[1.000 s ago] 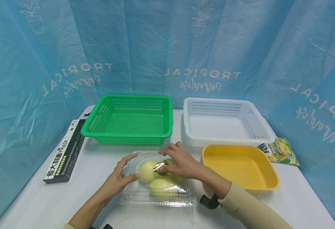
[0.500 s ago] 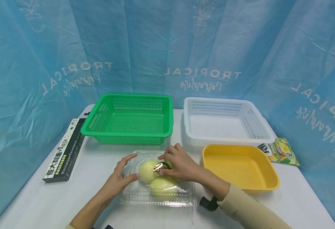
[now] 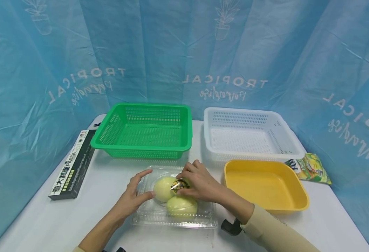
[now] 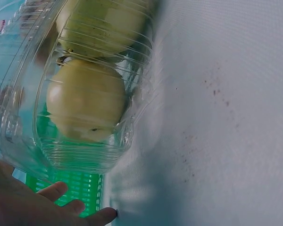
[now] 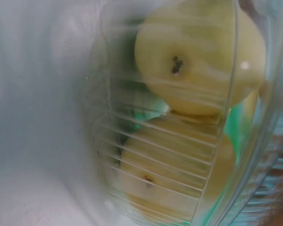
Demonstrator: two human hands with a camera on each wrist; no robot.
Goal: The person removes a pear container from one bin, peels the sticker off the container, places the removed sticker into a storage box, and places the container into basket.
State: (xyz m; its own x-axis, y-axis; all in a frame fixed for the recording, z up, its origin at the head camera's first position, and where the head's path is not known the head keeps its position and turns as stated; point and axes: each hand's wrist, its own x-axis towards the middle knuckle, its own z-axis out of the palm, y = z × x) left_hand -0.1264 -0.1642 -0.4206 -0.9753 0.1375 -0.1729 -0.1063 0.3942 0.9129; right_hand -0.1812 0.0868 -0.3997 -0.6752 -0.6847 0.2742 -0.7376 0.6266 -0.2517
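Observation:
A clear plastic clamshell box [image 3: 146, 217] lies on the white table, its lid down over several pale yellow-green fruits [image 3: 182, 206] that look like pears. On top of the lid is a shiny gold-and-black sticker [image 3: 179, 185]. My right hand [image 3: 201, 182] bends over the lid, thumb at the sticker's lower edge and index finger above it. At the box's left side is my left hand [image 3: 132, 194], thumb and index finger spread apart over the lid. The left wrist view shows part of that hand [image 4: 33, 202] close to the box; in the right wrist view two fruits [image 5: 198, 56] show through the ribbed wall.
A green basket [image 3: 143, 148] and a white basket [image 3: 257, 154] stand behind the box. To the right is a yellow tub [image 3: 266, 189], with a FOX'S bag [image 3: 312, 168] beyond it. A pasta box [image 3: 72, 166] lies at left. Blue curtains surround the table.
My right thumb has slid down off the sticker to its lower edge, so more of the sticker shows. The left hand and the box have stayed in place.

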